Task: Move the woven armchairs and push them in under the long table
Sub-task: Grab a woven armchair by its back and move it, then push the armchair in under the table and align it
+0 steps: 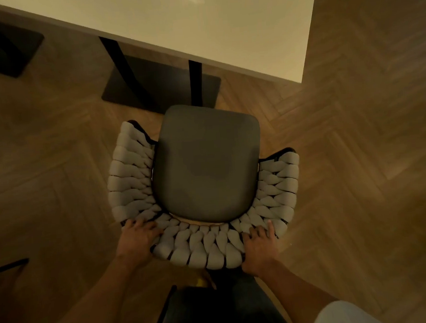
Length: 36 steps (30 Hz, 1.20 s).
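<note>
A woven armchair (130, 176) with a pale braided back and a dark grey seat cushion (207, 166) stands on the floor directly below me, facing the long pale table (198, 25). The front of the seat lies just short of the table's near edge. My left hand (137, 241) grips the back rim on its left side, fingers curled over the weave. My right hand (259, 243) grips the back rim on the right side.
A black table leg (195, 80) on a dark flat base plate (160, 87) stands just ahead of the seat. Another dark base (8, 49) is at the far left. Herringbone wood floor (356, 152) surrounds the chair. A dark bar (9, 266) shows at the left edge.
</note>
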{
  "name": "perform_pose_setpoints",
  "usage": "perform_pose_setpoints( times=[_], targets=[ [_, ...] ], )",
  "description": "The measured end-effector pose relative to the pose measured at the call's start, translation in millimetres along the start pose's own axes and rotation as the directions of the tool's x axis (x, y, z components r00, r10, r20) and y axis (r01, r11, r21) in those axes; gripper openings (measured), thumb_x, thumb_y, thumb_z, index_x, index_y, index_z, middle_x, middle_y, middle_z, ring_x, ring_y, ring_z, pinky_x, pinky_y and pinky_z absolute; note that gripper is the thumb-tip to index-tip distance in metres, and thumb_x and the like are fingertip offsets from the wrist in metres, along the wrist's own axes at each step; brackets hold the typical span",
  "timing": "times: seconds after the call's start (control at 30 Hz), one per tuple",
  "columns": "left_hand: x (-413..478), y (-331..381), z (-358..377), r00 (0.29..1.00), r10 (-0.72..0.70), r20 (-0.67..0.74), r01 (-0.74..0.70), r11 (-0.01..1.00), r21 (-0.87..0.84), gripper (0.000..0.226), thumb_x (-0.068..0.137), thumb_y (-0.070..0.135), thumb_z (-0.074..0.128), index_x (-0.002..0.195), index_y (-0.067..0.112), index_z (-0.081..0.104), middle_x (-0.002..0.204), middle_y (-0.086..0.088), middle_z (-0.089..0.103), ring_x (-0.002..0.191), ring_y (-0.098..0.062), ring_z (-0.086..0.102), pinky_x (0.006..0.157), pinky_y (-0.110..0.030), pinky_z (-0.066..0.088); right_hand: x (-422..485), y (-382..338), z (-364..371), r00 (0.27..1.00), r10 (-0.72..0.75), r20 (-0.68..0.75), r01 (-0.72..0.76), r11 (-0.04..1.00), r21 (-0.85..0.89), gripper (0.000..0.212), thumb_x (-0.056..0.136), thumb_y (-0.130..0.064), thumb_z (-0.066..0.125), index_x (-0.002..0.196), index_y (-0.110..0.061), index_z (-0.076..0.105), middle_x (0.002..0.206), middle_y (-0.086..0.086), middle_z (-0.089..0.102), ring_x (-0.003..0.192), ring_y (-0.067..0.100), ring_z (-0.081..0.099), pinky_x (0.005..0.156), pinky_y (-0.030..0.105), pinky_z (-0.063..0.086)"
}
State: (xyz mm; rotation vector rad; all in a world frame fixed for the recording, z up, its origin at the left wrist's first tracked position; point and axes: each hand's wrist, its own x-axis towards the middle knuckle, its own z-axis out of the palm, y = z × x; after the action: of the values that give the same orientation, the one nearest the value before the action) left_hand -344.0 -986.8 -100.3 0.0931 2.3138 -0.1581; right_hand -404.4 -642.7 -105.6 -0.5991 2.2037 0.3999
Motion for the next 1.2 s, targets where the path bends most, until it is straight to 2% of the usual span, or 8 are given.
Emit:
perform_pose_setpoints(
  times=[0.13,0.4,0.63,0.8,0.9,0.97,1.07,1.2],
  targets=[
    [14.5,-37.0,-7.4,1.0,0.012,0.002,-0.012,0.999,0.049,0.061,0.092,0.036,0.051,0.151,0.044,0.035,0.159,0.011,0.035,0.14,-0.02,0.033,0.107,-0.042,0.024,16.2,-24.8,-19.7,1.0,0.023,0.018,-0.023,1.0,0.016,0.086,0.074,-0.061,0.061,0.149,-0.023,0.042,0.154,0.012,0.04,0.144,0.034,0.031,0.118,0.065,-0.012],
    [38.9,-87.4,-29.2,0.997,0.07,-0.028,-0.067,0.993,0.093,0.058,0.09,0.039,0.054,0.147,0.04,0.043,0.149,0.008,0.045,0.133,-0.021,0.041,0.102,-0.042,0.027,41.7,-53.5,-52.4,0.994,0.106,-0.016,-0.105,0.993,0.058,0.082,0.072,-0.055,0.068,0.147,-0.03,0.046,0.148,0.002,0.047,0.144,0.03,0.034,0.121,0.06,-0.01],
    [44.2,-108.9,-37.0,0.99,0.13,-0.053,-0.125,0.988,0.093,0.055,0.092,0.039,0.054,0.146,0.03,0.047,0.145,0.001,0.05,0.136,-0.027,0.038,0.119,-0.049,0.019,41.4,-82.9,-80.6,0.993,0.11,0.053,-0.114,0.989,0.094,0.079,0.081,-0.045,0.068,0.152,-0.026,0.038,0.15,0.003,0.046,0.142,0.028,0.037,0.122,0.052,0.008],
    [23.1,-105.1,-32.8,0.986,0.108,-0.13,-0.119,0.99,-0.075,0.07,0.088,0.042,0.061,0.151,0.023,0.039,0.15,-0.003,0.047,0.145,-0.03,0.029,0.126,-0.052,0.0,39.3,-104.8,-100.5,0.994,-0.029,0.103,0.005,0.974,0.227,0.093,0.077,-0.057,0.067,0.156,-0.027,0.029,0.158,0.002,0.037,0.145,0.029,0.035,0.118,0.051,0.027],
    [-1.1,-97.2,-30.9,0.978,0.052,-0.201,-0.093,0.976,-0.199,0.078,0.084,0.032,0.068,0.154,0.02,0.037,0.156,-0.005,0.04,0.15,-0.029,0.023,0.125,-0.049,-0.004,48.4,-117.5,-121.3,0.976,-0.184,0.115,0.117,0.893,0.434,0.098,0.073,-0.067,0.066,0.157,-0.03,0.031,0.155,-0.002,0.043,0.142,0.026,0.043,0.113,0.045,0.04],
    [-15.4,-93.4,-26.5,0.973,-0.005,-0.232,-0.066,0.953,-0.297,0.079,0.085,0.031,0.067,0.155,0.02,0.034,0.16,-0.005,0.034,0.153,-0.027,0.017,0.126,-0.046,-0.001,55.3,-127.3,-139.7,0.956,-0.271,0.111,0.175,0.833,0.525,0.081,0.079,-0.059,0.071,0.149,-0.03,0.044,0.146,-0.001,0.054,0.135,0.025,0.052,0.109,0.036,0.044],
    [-36.2,-86.1,-11.2,0.96,-0.128,-0.248,-0.009,0.874,-0.485,0.075,0.09,0.036,0.062,0.157,0.024,0.031,0.166,-0.001,0.026,0.155,-0.021,0.011,0.124,-0.043,0.014,63.8,-138.7,-172.1,0.932,-0.357,0.061,0.284,0.825,0.489,0.058,0.095,-0.035,0.068,0.147,-0.016,0.051,0.144,0.007,0.057,0.132,0.026,0.054,0.105,0.029,0.043],
    [-71.1,-66.7,10.8,0.928,-0.314,-0.199,0.117,0.754,-0.646,0.082,0.087,0.039,0.065,0.158,0.027,0.027,0.166,0.004,0.024,0.15,-0.023,0.024,0.115,-0.044,0.03,74.3,-141.2,-199.0,0.912,-0.397,0.099,0.35,0.883,0.311,0.071,0.099,-0.049,0.06,0.155,-0.012,0.039,0.155,0.011,0.046,0.138,0.027,0.048,0.112,0.034,0.039]
  ],
)
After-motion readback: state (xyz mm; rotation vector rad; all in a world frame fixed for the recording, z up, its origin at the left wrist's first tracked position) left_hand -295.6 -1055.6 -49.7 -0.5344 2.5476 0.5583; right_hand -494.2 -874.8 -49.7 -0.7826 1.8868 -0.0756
